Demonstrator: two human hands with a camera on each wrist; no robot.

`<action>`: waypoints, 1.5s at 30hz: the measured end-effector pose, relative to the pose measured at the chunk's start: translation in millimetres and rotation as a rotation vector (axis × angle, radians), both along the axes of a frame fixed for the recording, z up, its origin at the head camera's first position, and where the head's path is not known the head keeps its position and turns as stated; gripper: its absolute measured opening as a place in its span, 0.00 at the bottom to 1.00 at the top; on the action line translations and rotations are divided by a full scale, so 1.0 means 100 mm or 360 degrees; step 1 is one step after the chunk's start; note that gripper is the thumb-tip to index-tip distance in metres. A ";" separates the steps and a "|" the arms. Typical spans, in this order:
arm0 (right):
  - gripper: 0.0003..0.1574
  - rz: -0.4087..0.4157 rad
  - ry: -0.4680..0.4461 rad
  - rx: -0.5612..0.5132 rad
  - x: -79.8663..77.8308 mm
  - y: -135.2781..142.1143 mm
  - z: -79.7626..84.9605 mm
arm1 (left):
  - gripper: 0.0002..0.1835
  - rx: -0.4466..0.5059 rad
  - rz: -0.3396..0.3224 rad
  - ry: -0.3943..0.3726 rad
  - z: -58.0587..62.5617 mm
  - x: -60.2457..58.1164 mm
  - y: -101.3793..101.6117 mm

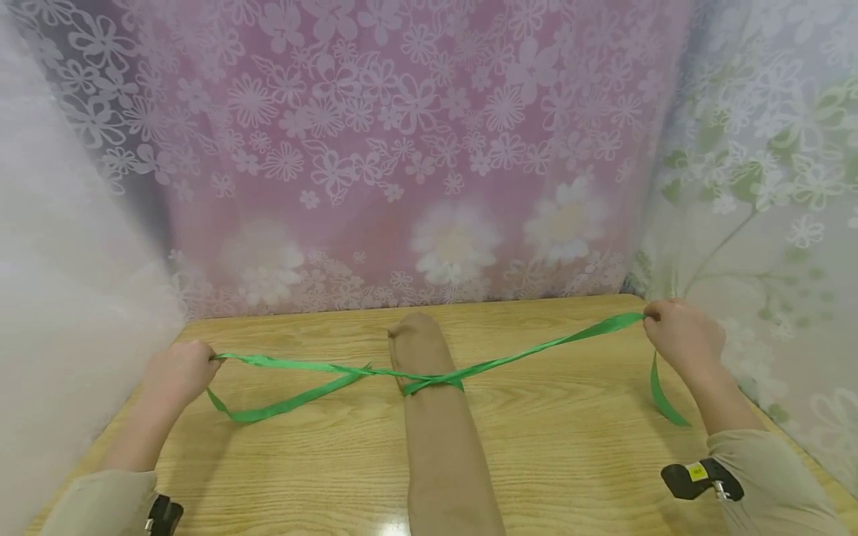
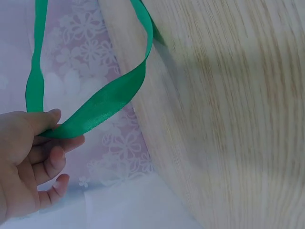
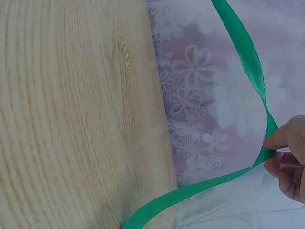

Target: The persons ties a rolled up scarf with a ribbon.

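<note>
A green ribbon (image 1: 536, 348) crosses over itself on top of a long tan cloth-covered bundle (image 1: 445, 454) and passes round it near its far end. My left hand (image 1: 177, 371) pinches one side of the ribbon between thumb and forefinger, and its tail loops back toward the middle. On the other side, my right hand (image 1: 684, 335) pinches the opposite length, with a short tail hanging below the fingers. Both lengths stretch out above the table. In the left wrist view the ribbon (image 2: 102, 105) folds at the fingertips; the right wrist view shows the ribbon (image 3: 248, 57) twisting at the pinch.
The bundle lies lengthwise on a wood-grain table (image 1: 570, 447). Behind the table's far edge hangs a pink floral curtain (image 1: 415, 149). A pale sheet (image 1: 80, 246) hangs on the left and a leaf-patterned one (image 1: 771, 223) on the right.
</note>
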State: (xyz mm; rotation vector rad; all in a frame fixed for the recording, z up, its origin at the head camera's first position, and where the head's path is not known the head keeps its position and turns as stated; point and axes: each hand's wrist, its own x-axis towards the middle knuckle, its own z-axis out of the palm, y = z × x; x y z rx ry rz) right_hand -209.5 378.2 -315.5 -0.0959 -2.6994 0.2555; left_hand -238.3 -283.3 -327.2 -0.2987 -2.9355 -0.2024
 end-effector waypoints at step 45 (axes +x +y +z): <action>0.20 -0.0090 -0.0382 0.0005 0.01 0.37 -0.29 | 0.08 -0.0129 0.0172 -0.0418 -0.20 -0.01 -0.45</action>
